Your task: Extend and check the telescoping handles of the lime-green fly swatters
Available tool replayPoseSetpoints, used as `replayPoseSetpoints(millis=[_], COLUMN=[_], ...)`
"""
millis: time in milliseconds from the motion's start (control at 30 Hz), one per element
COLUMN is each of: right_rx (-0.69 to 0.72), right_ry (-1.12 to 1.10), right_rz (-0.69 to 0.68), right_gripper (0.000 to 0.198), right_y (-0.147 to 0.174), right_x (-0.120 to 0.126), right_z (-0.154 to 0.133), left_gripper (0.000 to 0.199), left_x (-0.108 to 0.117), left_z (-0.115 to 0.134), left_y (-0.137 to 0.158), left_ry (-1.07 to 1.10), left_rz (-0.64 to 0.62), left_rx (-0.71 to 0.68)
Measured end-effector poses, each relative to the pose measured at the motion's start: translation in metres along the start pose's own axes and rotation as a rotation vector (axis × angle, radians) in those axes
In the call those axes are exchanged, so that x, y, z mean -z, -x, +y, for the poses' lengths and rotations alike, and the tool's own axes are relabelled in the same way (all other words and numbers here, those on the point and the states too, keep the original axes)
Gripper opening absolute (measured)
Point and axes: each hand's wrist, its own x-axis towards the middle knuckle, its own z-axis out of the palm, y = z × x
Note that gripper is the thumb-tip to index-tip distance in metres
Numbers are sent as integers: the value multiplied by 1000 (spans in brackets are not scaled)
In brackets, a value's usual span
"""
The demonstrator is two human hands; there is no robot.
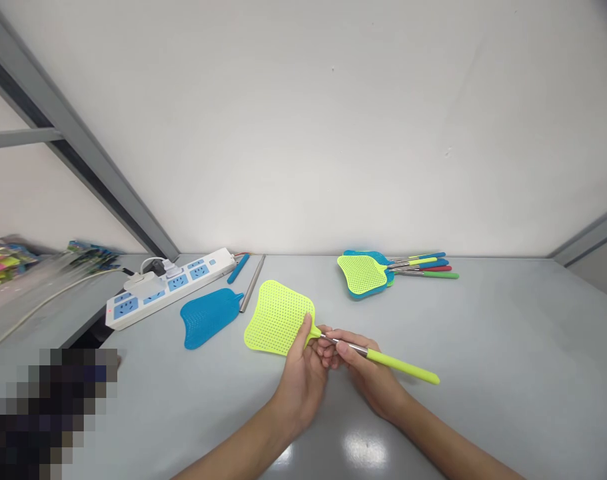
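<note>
A yellow-green fly swatter with a perforated head [278, 319] and a metal rod is in both my hands, above the grey table. My left hand [306, 363] is closed on the neck of the head, thumb on top. Around the metal rod, close to the yellow-green grip [406, 367], the fingers of my right hand [370, 370] are wrapped. The fingertips of both hands almost meet where head and rod join. To the left lie a loose blue swatter head [210, 318], a bare metal rod [252, 283] and a blue grip [238, 269].
Several swatters [366, 275] with metal rods and coloured grips lie stacked by the wall at the back right. A white power strip [170, 288] with plugs and cables runs along the left. Plastic-wrapped items [13, 263] lie at far left, above a pixelated area.
</note>
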Motion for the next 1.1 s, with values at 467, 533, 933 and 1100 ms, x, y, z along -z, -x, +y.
replayPoseSetpoints(millis=[467, 533, 933, 1100], right_rx=[65, 59, 55, 10], right_ry=[289, 283, 161, 52], right_rz=[-95, -96, -52, 5], right_gripper=[19, 19, 20, 22], right_y=[6, 6, 0, 1], right_x=[2, 2, 3, 2], right_z=[-4, -3, 0, 0], left_gripper=[42, 42, 31, 25], left_x=[-10, -9, -7, -8], left_z=[8, 8, 3, -3], left_y=[5, 5, 6, 8], left_ry=[0, -5, -114, -202], left_rz=[-146, -157, -120, -96], left_rx=[150, 148, 48, -108])
